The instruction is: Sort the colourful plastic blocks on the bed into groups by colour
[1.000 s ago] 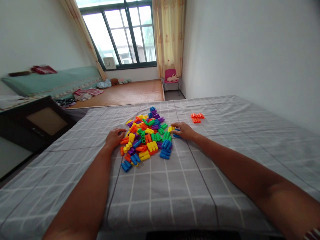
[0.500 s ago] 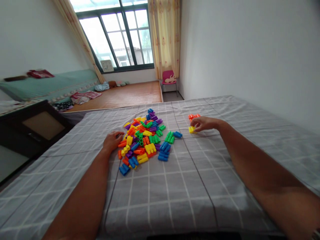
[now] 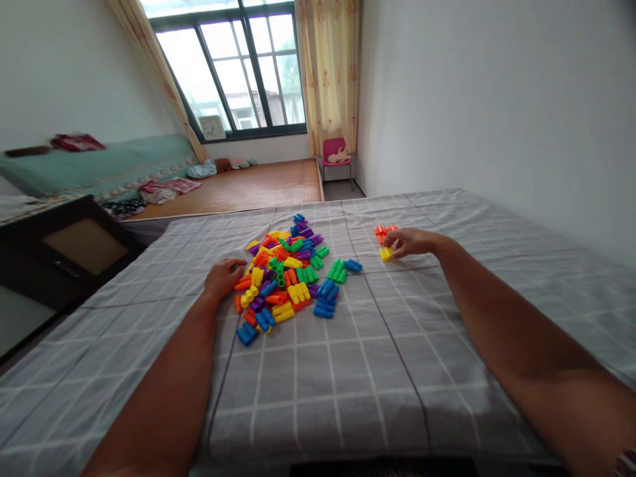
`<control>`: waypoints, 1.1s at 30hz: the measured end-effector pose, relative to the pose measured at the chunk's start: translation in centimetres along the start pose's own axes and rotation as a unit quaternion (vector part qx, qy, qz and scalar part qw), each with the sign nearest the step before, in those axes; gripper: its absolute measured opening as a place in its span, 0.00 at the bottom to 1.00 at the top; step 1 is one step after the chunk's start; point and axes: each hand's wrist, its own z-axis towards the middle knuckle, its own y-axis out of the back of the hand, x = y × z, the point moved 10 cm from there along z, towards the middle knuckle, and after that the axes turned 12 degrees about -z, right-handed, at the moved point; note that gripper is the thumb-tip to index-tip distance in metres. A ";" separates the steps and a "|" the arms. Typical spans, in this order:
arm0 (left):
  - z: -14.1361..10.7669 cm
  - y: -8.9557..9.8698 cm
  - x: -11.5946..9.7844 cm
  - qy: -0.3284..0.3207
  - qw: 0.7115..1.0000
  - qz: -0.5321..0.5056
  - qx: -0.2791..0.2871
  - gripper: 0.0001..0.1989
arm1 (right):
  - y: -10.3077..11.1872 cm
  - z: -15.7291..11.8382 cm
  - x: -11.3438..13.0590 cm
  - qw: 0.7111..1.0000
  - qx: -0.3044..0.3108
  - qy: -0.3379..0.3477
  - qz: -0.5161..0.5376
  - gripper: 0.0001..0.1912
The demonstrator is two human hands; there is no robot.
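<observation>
A mixed pile of plastic building blocks (image 3: 291, 275), ribbed pieces in yellow, orange, green, blue and purple, lies on the grey checked bedspread (image 3: 348, 391). At the pile's left edge rests my left hand (image 3: 224, 277), fingers loosely bent and apart, with no block visible in it. Off to the right, my right hand (image 3: 405, 243) pinches a yellow building block (image 3: 385, 254) at the surface. Just behind that block are orange building blocks (image 3: 385, 232), partly covered by my fingers. Several blue and green pieces (image 3: 336, 272) sit on the pile's right side.
Beyond the bedspread is a lower bed with a brown mat (image 3: 278, 182), clothes and soft toys on it. A dark cabinet (image 3: 74, 245) stands at the left. A pink chair (image 3: 334, 151) is by the curtain, and a white wall (image 3: 497, 99) runs along the right.
My right hand has shifted slightly to the right and away from me, with the yellow block moving along toward the orange ones. My left hand has stayed in place beside the pile.
</observation>
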 end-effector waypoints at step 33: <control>-0.3 -0.2 -1.1 -0.020 0.999 -0.036 -0.022 0.16 | -6.5 9.0 27.0 0.980 -0.086 0.169 -0.053 0.15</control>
